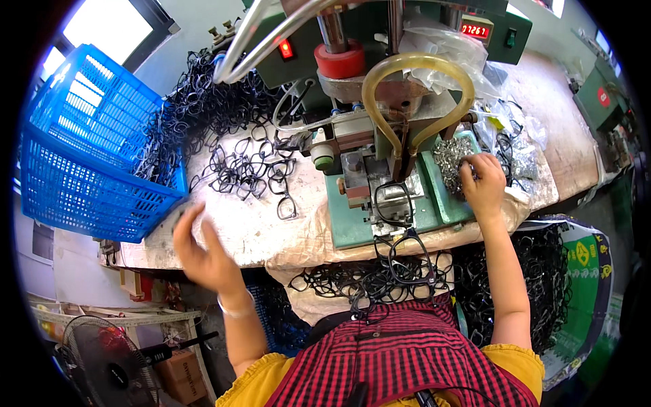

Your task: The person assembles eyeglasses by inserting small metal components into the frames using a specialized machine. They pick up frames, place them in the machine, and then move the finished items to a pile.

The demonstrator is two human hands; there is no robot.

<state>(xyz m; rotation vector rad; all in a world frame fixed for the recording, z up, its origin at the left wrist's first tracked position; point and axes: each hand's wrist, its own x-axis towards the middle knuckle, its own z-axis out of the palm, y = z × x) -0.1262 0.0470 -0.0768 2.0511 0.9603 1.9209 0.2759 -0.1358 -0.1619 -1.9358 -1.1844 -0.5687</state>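
Cluttered desk (258, 230) carries a tipped blue basket (88, 149) spilling black eyeglass frames (196, 102) toward its bare front edge. Left hand (203, 254), blurred, hovers open and released beside the basket. Right hand (483, 183) pinches into a green tray of small metal parts (451, 159); its fingertips are hidden. One frame (393, 203) sits in the green press (380, 129).

A blue plastic basket (88, 146) lies tipped on the bench (237, 230) at left. A red tape roll (340, 60) sits on the green machine (380, 34) beneath a red digital display (475, 30). A floor fan (102, 366) stands lower left.
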